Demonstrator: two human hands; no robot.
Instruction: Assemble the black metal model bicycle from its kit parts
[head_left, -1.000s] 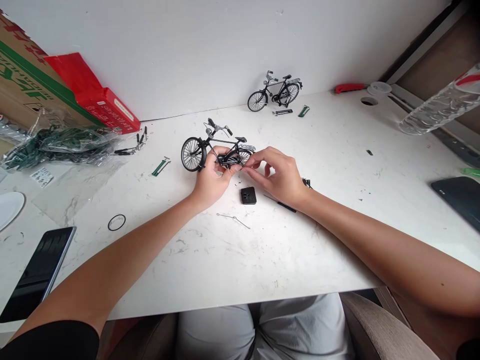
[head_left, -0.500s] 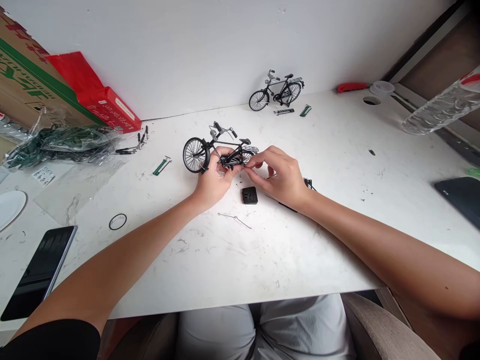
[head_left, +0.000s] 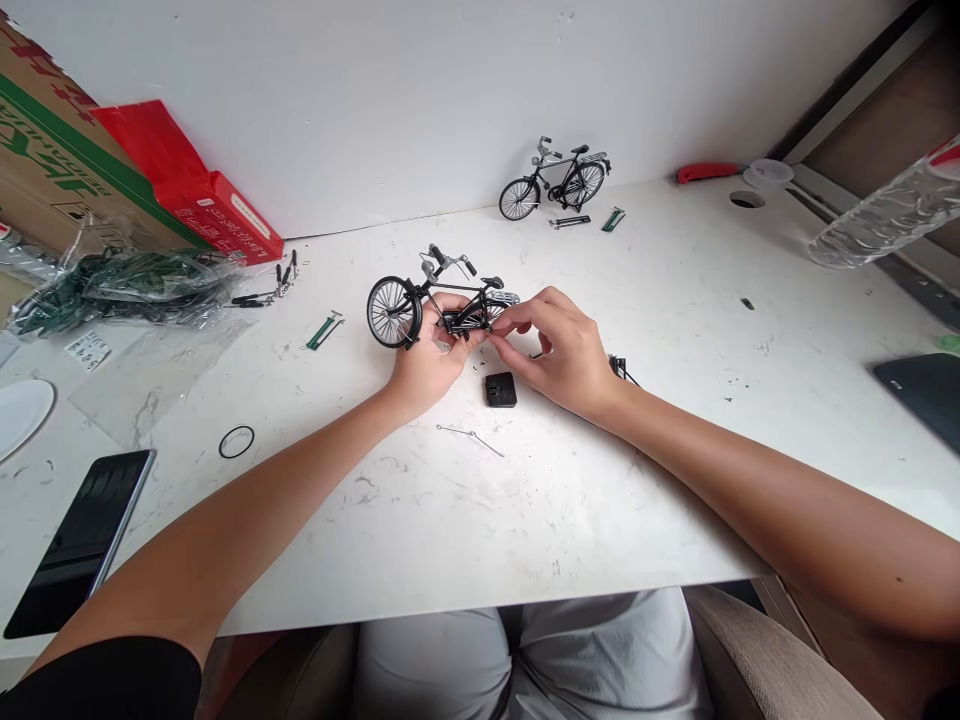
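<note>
A small black model bicycle (head_left: 394, 312) is held above the table, its front wheel to the left and its handlebar up. My left hand (head_left: 433, 365) grips it around the lower frame and rear part. With thumb and index finger together, my right hand (head_left: 559, 345) pinches at the rear wheel's hub; whatever tiny part may be between the fingertips is hidden. Below the hands lies a small black square block (head_left: 500, 390). Nearer to me is a thin metal rod piece (head_left: 471, 434). Behind my right wrist a black part (head_left: 621, 368) shows only partly.
A second model bicycle (head_left: 559, 185) stands at the back wall beside a green pump piece (head_left: 613, 219). Another green pump piece (head_left: 324, 330) lies left, near a black ring (head_left: 236, 441). A phone (head_left: 79, 540), a red box (head_left: 225, 215) and plastic bags (head_left: 142, 285) line the left side.
Almost nothing differs: the whole view has shifted very slightly. My right hand's fingers have moved a little at the rear hub, while the bicycle stays in my left hand.
</note>
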